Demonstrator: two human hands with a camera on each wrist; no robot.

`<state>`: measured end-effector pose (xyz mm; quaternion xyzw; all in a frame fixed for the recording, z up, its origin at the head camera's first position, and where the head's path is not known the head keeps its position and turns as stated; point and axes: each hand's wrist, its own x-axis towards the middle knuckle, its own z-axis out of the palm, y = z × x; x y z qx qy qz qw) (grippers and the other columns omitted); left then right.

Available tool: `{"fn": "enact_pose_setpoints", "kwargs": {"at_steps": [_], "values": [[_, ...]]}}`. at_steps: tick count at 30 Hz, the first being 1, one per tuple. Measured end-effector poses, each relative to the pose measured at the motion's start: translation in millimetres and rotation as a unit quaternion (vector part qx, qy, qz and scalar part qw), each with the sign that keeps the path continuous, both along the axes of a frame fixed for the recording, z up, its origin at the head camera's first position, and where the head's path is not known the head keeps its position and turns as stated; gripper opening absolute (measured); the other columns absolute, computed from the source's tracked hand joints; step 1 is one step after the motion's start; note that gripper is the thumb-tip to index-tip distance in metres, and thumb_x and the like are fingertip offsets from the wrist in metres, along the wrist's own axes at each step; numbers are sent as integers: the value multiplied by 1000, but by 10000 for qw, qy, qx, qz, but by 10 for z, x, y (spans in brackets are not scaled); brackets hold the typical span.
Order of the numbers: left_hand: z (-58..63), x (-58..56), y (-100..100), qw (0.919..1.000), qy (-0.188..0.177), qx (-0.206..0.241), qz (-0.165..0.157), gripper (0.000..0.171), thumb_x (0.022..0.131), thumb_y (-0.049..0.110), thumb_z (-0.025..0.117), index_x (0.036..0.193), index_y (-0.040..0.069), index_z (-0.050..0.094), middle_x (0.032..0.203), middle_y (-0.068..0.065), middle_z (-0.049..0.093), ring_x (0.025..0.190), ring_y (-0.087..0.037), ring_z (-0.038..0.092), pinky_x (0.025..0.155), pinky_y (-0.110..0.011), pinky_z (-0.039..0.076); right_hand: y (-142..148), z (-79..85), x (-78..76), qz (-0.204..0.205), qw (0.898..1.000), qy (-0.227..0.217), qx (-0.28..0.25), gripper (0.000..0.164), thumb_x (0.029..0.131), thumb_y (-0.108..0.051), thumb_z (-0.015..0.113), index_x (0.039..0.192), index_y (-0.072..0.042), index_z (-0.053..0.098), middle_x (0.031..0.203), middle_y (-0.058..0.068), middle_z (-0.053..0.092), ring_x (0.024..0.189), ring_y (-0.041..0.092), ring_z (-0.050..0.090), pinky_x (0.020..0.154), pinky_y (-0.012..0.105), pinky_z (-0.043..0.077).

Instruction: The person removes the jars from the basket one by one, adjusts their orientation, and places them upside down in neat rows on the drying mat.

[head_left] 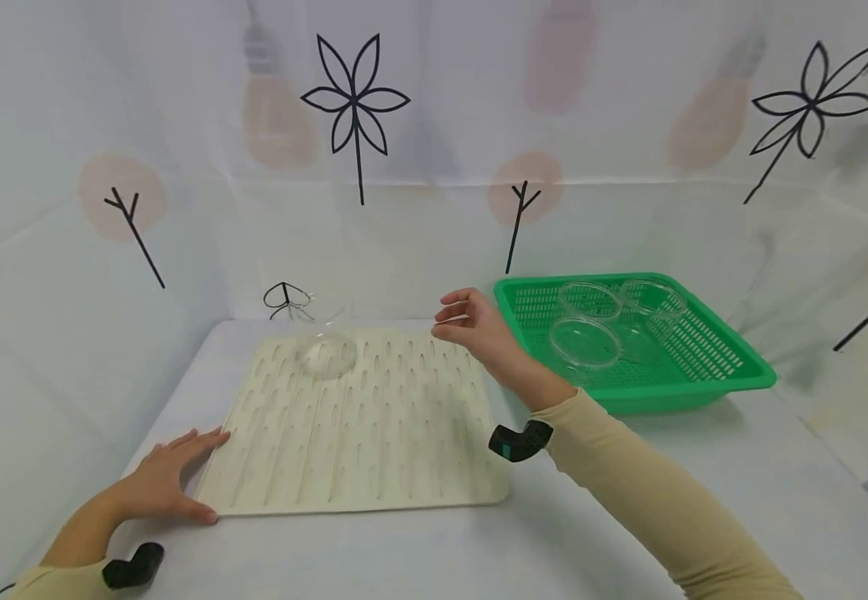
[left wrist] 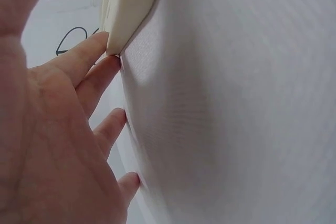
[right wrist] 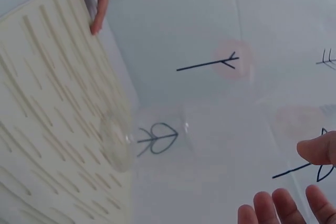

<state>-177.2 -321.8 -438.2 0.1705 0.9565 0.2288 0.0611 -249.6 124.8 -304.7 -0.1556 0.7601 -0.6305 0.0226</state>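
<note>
My left hand (head_left: 158,485) rests at the left edge of a cream ridged mat (head_left: 358,433), fingers spread. In the left wrist view, its fingertips (left wrist: 113,65) touch the mat's edge and the white tabletop. Up over the mat's far right corner, my right hand (head_left: 481,332) holds nothing, with its fingers loosely bent. A clear see-through container (head_left: 326,354) stands on the back left part of the mat; the right wrist view shows the same container (right wrist: 116,140) well away from the right hand's fingers (right wrist: 286,205).
On the right stands a green plastic basket (head_left: 704,387) with perforated sides. Several clear round containers (head_left: 586,342) are in it. A white cloth backdrop (head_left: 434,225) with printed flowers and bulbs rises behind the table. Each wrist wears a black device (head_left: 521,441).
</note>
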Motion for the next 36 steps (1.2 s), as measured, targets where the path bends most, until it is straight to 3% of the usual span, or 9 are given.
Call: {"fn": "enact_pose_setpoints", "kwargs": {"at_steps": [9, 15, 24, 36], "values": [[14, 5, -9, 9999, -26, 144, -16, 102, 53, 48, 85, 135, 4, 44, 138, -28, 38, 125, -56, 20, 90, -76, 6, 274, 44, -35, -282, 9994, -37, -188, 41, 88, -2, 61, 124, 2, 41, 118, 23, 49, 105, 31, 51, 93, 41, 41], [14, -8, -25, 9999, -67, 151, 50, 103, 52, 48, 85, 135, 3, 44, 138, -28, 38, 126, -55, 19, 91, -75, 6, 450, 58, -91, -450, 9985, -127, -275, 42, 89, -4, 60, 125, -1, 39, 116, 16, 50, 100, 22, 52, 93, 39, 42], [49, -1, -8, 10000, 34, 62, -62, 101, 53, 48, 85, 135, 4, 45, 139, -25, 40, 126, -54, 22, 91, -75, 8, 801, 118, -113, -666, 9970, -139, -367, 31, 92, -11, 58, 116, -17, 41, 116, 14, 47, 97, 15, 53, 99, 45, 35], [32, 7, -7, 10000, -30, 76, 3, 102, 53, 48, 85, 135, 4, 44, 139, -25, 39, 126, -54, 21, 91, -75, 7, 1199, 196, -135, -1027, 9947, -10, -47, 30, 91, -19, 60, 114, -23, 41, 114, 6, 48, 99, 14, 52, 91, 30, 40]]}}
